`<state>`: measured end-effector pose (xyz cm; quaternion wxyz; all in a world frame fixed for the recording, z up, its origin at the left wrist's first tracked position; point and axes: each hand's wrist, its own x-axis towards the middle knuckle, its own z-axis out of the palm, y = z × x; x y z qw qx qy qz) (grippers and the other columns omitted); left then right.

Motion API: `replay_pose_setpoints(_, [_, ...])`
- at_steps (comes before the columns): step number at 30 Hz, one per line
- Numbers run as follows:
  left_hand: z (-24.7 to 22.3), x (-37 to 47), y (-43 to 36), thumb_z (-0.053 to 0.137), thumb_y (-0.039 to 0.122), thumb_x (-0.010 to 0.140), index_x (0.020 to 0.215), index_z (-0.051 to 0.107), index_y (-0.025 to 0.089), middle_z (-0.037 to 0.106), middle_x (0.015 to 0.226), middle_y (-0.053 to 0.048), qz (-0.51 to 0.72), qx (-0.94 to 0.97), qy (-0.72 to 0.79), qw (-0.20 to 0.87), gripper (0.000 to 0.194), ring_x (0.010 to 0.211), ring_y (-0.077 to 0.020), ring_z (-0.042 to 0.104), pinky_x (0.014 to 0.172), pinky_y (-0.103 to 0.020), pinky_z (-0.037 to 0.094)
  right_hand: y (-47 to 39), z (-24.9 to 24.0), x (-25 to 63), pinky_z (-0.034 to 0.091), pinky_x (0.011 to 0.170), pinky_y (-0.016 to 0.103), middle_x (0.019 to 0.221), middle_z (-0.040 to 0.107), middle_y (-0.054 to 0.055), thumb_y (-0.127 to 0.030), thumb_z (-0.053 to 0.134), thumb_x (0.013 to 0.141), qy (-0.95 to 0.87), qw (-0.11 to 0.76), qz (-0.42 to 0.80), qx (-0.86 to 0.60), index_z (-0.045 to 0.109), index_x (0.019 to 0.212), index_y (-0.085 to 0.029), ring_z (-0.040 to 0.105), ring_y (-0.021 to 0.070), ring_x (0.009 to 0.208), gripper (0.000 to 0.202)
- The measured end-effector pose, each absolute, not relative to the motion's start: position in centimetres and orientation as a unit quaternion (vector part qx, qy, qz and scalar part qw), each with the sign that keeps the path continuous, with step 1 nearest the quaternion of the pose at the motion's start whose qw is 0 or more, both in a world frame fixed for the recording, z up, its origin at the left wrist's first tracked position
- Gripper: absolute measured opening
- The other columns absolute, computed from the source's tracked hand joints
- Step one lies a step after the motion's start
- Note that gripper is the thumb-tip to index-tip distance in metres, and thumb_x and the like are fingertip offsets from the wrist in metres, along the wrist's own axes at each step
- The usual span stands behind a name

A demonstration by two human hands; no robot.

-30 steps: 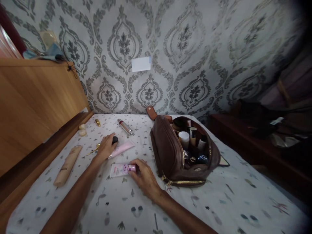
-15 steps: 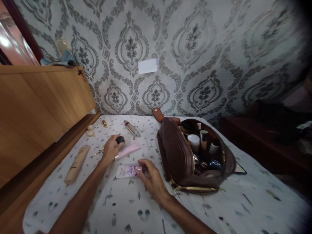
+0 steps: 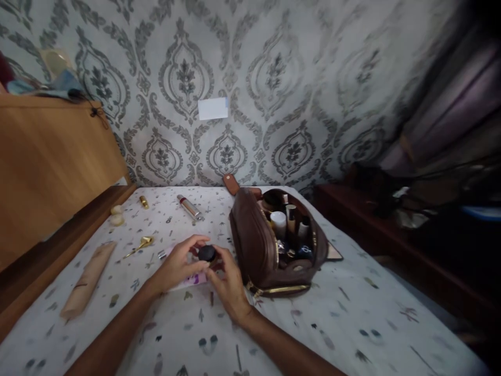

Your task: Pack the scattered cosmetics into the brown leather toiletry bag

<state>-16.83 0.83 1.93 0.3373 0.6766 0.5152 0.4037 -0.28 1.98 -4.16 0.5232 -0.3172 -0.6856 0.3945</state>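
Observation:
A small round black-lidded jar (image 3: pixel 206 254) sits between both my hands, above the patterned cloth. My left hand (image 3: pixel 182 265) curls its fingers and thumb around the left side. On the right side, my right hand (image 3: pixel 230 279) closes its thumb and fingertips on the same jar. Beneath the hands lies a pink and white tube (image 3: pixel 192 279), largely covered by them. Another tube's silver end (image 3: pixel 162 255) peeks out left of my left hand. Just right of my hands stands an open brown makeup bag (image 3: pixel 250 235) holding several bottles and a white-lidded jar (image 3: pixel 278 223).
Left on the cloth lie a beige tube (image 3: pixel 89 282), a slim gold tool (image 3: pixel 145 241), two cream puffs (image 3: pixel 117 215) and a small gold tube (image 3: pixel 144 202). A silver tube (image 3: pixel 189 208) lies farther back. A wooden panel (image 3: pixel 58 162) borders the left; patterned wallpaper (image 3: pixel 266 130) rises behind.
My left hand has brought the black-lidded jar rightward and nearer, off the cloth. My right hand has left the pink and white tube and taken hold of the jar. The view has turned right.

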Motion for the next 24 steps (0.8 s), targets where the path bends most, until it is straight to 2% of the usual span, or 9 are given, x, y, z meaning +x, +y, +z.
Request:
replay_pose_setpoints(3, [1.5,-16.6,0.9,0.069,0.027,0.075,0.120,0.063,0.022,0.069,0.110,-0.006,0.399,0.682,0.518,0.327,0.046,0.103,-0.0241,0.063,0.095,-0.034,0.047,1.9,-4.1,-0.2,0.054,0.084,0.031,0.113,0.065,0.009,-0.014,0.059,0.078,-0.686,0.523,0.392,-0.321,0.055,0.125,-0.020,0.064,0.0208,0.099,0.047])
replay_pose_setpoints(7, [1.0,-16.9,1.0,0.069,0.031,0.076,0.120,0.062,0.023,0.068,0.109,-0.006,0.388,0.690,0.516,0.326,0.046,0.103,-0.0253,0.061,0.090,-0.033,0.048,1.6,-3.5,-0.1,0.053,0.087,0.031,0.114,0.066,0.009,-0.016,0.064,0.078,-0.686,0.526,0.390,-0.319,0.055,0.127,-0.021,0.064,0.0215,0.102,0.050])
replay_pose_setpoints(12, [0.8,-17.6,0.9,0.067,0.039,0.079,0.125,0.059,0.023,0.068,0.104,-0.007,0.428,0.664,0.502,0.352,0.049,0.102,-0.0263,0.063,0.088,-0.034,0.050,0.5,-1.2,0.4,0.054,0.083,0.028,0.103,0.069,0.003,-0.015,0.071,0.072,-0.643,0.521,0.456,-0.327,0.058,0.113,-0.022,0.067,0.0194,0.093,0.044])
replay_pose_setpoints(15, [1.0,-18.0,0.8,0.063,0.047,0.083,0.124,0.060,0.022,0.068,0.099,-0.008,0.461,0.631,0.515,0.352,0.047,0.095,-0.0252,0.065,0.084,-0.033,0.052,0.0,2.1,1.5,0.053,0.078,0.026,0.093,0.068,0.000,-0.012,0.071,0.068,-0.630,0.536,0.467,-0.312,0.058,0.102,-0.022,0.066,0.0170,0.086,0.038])
replay_pose_setpoints(19, [0.8,-18.3,0.8,0.062,0.054,0.083,0.118,0.063,0.022,0.068,0.093,-0.007,0.475,0.606,0.535,0.348,0.047,0.088,-0.0236,0.065,0.076,-0.030,0.052,1.8,8.9,5.0,0.052,0.082,0.027,0.098,0.068,0.001,-0.017,0.075,0.071,-0.644,0.554,0.457,-0.265,0.056,0.104,-0.022,0.065,0.0166,0.091,0.039])
replay_pose_setpoints(21, [0.5,-18.3,0.8,0.060,0.055,0.085,0.118,0.063,0.023,0.067,0.092,-0.006,0.463,0.611,0.534,0.357,0.046,0.087,-0.0228,0.064,0.076,-0.030,0.052,4.1,12.4,7.3,0.051,0.086,0.030,0.102,0.068,0.003,-0.022,0.078,0.071,-0.674,0.554,0.411,-0.264,0.057,0.102,-0.021,0.065,0.0174,0.095,0.037])
replay_pose_setpoints(24, [0.0,-18.3,0.8,0.059,0.055,0.086,0.116,0.064,0.025,0.067,0.090,-0.005,0.457,0.607,0.544,0.355,0.043,0.086,-0.0226,0.064,0.076,-0.030,0.051,8.6,16.1,10.2,0.050,0.081,0.031,0.093,0.067,0.002,-0.028,0.081,0.067,-0.724,0.536,0.289,-0.323,0.060,0.096,-0.019,0.063,0.0172,0.086,0.037])
